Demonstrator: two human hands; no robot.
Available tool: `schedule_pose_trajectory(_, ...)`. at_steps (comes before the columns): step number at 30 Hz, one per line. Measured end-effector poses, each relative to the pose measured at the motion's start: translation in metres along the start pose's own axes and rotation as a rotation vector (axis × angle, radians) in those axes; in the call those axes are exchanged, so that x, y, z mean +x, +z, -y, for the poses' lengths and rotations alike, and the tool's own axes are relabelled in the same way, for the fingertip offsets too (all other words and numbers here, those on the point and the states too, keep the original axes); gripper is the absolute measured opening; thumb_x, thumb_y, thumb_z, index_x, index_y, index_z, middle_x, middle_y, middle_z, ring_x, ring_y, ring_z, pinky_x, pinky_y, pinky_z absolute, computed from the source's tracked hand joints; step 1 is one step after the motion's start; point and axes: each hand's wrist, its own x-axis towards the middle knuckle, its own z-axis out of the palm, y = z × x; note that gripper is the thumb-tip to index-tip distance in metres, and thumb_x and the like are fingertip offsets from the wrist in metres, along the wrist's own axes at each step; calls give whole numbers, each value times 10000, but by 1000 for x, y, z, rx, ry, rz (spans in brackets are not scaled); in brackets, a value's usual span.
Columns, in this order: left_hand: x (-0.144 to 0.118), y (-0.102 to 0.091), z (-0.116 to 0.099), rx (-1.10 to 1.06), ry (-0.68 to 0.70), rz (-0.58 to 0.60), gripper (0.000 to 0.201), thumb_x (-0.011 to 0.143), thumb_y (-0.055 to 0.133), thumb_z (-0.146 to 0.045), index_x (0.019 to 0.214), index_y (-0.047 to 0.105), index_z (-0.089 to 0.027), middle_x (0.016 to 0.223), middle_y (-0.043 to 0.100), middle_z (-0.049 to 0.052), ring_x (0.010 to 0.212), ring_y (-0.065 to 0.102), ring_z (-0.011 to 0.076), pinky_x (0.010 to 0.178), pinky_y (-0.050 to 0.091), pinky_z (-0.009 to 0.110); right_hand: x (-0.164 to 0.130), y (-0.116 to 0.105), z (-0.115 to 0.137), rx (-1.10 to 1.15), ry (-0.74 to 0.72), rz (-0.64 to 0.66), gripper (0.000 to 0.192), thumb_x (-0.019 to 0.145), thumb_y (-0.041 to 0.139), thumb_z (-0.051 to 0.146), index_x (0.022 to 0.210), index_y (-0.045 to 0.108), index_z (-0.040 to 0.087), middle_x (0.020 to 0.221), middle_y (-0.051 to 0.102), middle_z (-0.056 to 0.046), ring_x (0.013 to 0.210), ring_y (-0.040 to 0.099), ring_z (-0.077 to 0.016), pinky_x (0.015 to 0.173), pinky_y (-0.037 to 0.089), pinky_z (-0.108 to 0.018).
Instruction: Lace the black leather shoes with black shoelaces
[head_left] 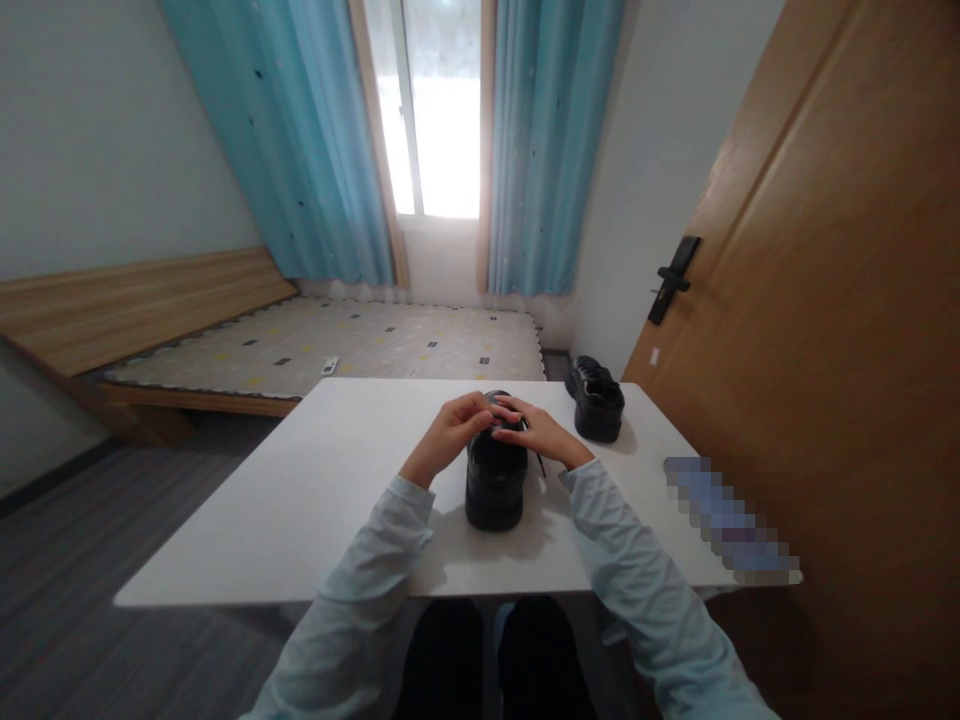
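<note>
A black shoe [493, 482] stands on the white table [315, 490] right in front of me, its heel toward me. Both my hands rest on its top, at the laces. My left hand [448, 432] pinches a black lace with its fingertips. My right hand [541, 432] grips the other lace end, and a thin black strand hangs down beside it. A second black shoe [595, 398] stands apart at the table's far right.
A blurred-out flat object [731, 520] lies at the table's right edge. A wooden door [825, 330] is close on the right. Beyond the table are a low bed [337, 345] and a window with blue curtains [315, 140].
</note>
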Motion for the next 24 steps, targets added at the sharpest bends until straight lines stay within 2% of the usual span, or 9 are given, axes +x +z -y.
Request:
schedule_pose_trajectory(5, 1, 11, -20, 96, 43, 58, 284, 845, 573, -402, 747, 588, -136, 920, 727, 105, 895, 666, 212, 834, 495, 343, 2, 1, -4, 20, -5, -1, 670, 716, 689, 507, 1281, 541, 176, 1286, 579, -133, 1186, 546, -291, 1022, 409, -444)
schedule_pose_trajectory(10, -12, 36, -31, 269, 59, 70, 166, 874, 553, -300, 819, 632, -164, 937, 727, 54, 891, 667, 176, 831, 495, 286, 2, 1, -8, 21, -48, -21, 573, 747, 666, 405, 1254, 559, 159, 1277, 584, -139, 1190, 543, -287, 1030, 401, -437)
schedule_pose_trajectory(16, -36, 63, -39, 410, 150, -16, 137, 903, 497, -190, 845, 621, -175, 956, 711, 39, 955, 647, 155, 877, 473, 257, 3, 4, -5, 6, 23, -56, 554, 726, 697, 346, 1224, 575, 134, 1249, 605, -143, 1148, 572, -266, 1013, 414, -407)
schedule_pose_trajectory(24, -52, 74, -46, 467, 214, -167, 145, 914, 472, -161, 893, 615, -170, 929, 704, 42, 917, 656, 139, 813, 489, 217, 1, 4, 1, -25, 54, -82, 558, 703, 732, 335, 1217, 584, 178, 1227, 623, -117, 1120, 588, -262, 981, 430, -397)
